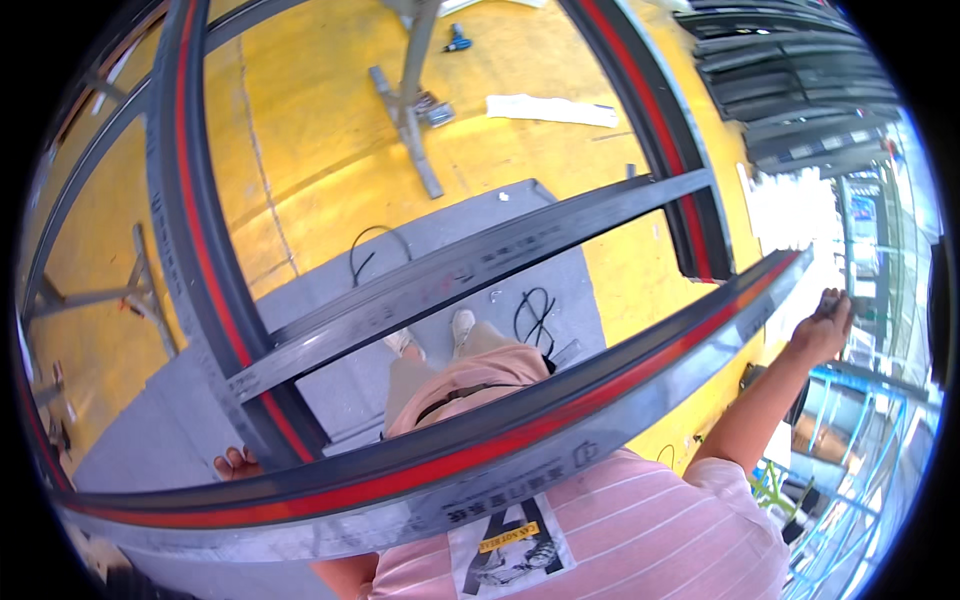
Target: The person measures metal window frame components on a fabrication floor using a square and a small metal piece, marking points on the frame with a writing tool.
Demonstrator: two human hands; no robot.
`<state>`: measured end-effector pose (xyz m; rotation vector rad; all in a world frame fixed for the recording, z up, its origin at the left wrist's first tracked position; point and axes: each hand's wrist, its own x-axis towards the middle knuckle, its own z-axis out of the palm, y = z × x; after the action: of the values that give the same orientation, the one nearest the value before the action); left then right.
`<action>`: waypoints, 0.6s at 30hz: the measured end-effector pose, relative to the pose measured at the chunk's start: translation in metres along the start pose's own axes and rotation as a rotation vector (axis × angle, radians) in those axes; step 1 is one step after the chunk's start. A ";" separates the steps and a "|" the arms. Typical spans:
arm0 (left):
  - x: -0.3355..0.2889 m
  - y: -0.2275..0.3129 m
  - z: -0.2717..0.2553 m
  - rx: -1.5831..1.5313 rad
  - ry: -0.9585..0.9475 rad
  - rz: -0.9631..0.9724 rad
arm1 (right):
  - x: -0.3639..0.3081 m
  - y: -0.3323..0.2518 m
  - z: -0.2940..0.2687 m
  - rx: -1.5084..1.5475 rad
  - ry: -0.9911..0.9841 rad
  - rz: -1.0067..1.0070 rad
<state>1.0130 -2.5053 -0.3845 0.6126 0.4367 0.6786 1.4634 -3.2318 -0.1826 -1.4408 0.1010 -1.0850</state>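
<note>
A large dark metal frame (440, 475) with a red strip along its profiles spans the view in front of my body. Its nearest bar crosses from the left edge up to the right. My left hand (238, 464) reaches from beneath this bar, and its fingers curl up on the far side; the palm is hidden. A crossbar (470, 270) joins the two side bars further off. Stretched out to the right, past the bar's end, my right hand (825, 335) is closed around something small and dark that I cannot make out.
Grey sheeting (130, 440) lies on the yellow floor (310, 120). A blue drill (457, 39), a metal stand (405, 130) and a white strip (552, 110) are beyond. Black cable (535, 318) lies near my feet. Dark profiles (800, 80) are stacked at the far right.
</note>
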 end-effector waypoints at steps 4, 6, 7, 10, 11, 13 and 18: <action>0.001 -0.002 -0.030 0.025 0.220 -0.059 | -0.038 0.004 -0.011 -0.037 0.160 0.038; -0.006 -0.011 -0.056 0.004 0.323 -0.136 | -0.057 0.017 -0.043 -0.051 0.271 0.109; -0.011 -0.017 -0.072 -0.021 0.367 -0.182 | -0.065 0.032 -0.064 -0.057 0.306 0.156; -0.038 -0.052 -0.146 -0.058 0.538 -0.427 | -0.115 0.082 -0.113 -0.087 0.372 0.406; -0.046 -0.071 -0.174 0.073 0.655 -0.483 | -0.135 0.100 -0.124 -0.129 0.417 0.538; -0.056 -0.117 -0.235 0.670 0.827 -0.592 | -0.188 0.139 -0.144 -0.099 0.400 0.759; -0.054 -0.168 -0.261 1.974 -0.339 -0.804 | -0.298 0.198 -0.170 -0.186 0.373 1.217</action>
<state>0.9049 -2.5477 -0.6770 2.1637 0.8863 -0.9048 1.2941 -3.2120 -0.5402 -0.9972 1.2000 -0.2917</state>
